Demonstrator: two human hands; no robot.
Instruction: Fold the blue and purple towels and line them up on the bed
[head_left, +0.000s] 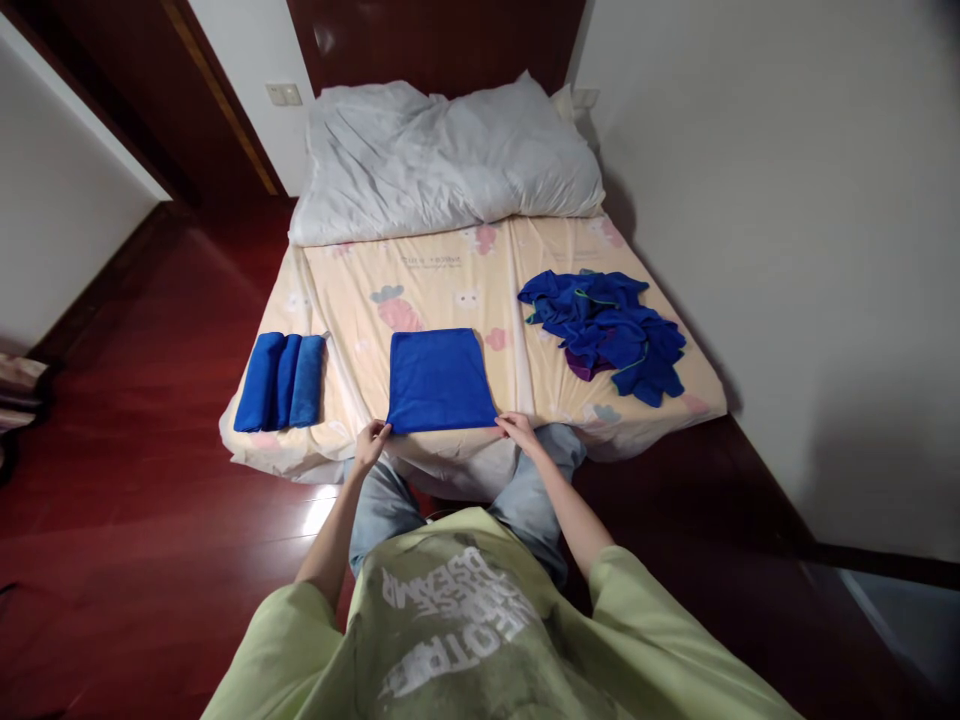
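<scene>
A blue towel (441, 382) lies flat near the front edge of the bed, squared off as if folded over. My left hand (372, 441) pinches its near left corner. At the near right corner, my right hand (517, 430) grips the same cloth between thumb and fingers. To the left sit three rolled blue towels (280, 382), side by side. A loose heap of blue cloths (611, 325) lies on the right, some with green edging, with a purple cloth (587, 364) partly showing underneath.
The bed (352, 290) has a pale yellow carrot-print sheet under a clear cover. A white quilt or pillow (450, 160) lies at the head, before a dark headboard (435, 40). A wall (787, 250) runs along the right; dark red floor (150, 420) lies left.
</scene>
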